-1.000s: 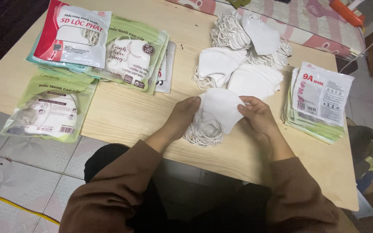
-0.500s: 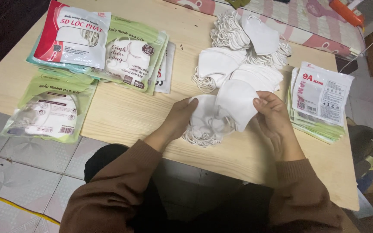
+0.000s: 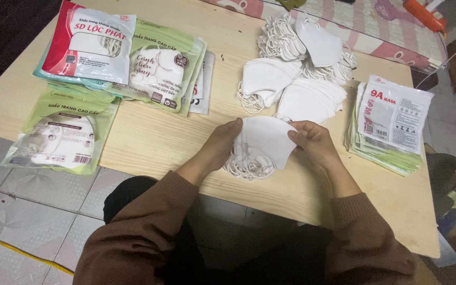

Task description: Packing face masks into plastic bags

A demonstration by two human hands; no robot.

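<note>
The left hand (image 3: 218, 149) and right hand (image 3: 315, 141) are both pinching a small stack of white face masks (image 3: 264, 141), gripping it from opposite ends just above the near middle of the pale wooden worktop (image 3: 159, 142). The masks are looking soft and matte, folded flat into a curved, roughly leaf-like shape, its long axis running left to right and its pointed tip facing right; thin white ear loops (image 3: 244, 168) are spilling in a tangle from the near edge onto the wood. Just beyond, loose mask piles (image 3: 291, 79) are fanning out. Glossy flat packets are lying far left (image 3: 127, 58), near left (image 3: 62, 132), and stacked at right (image 3: 389, 124).
</note>
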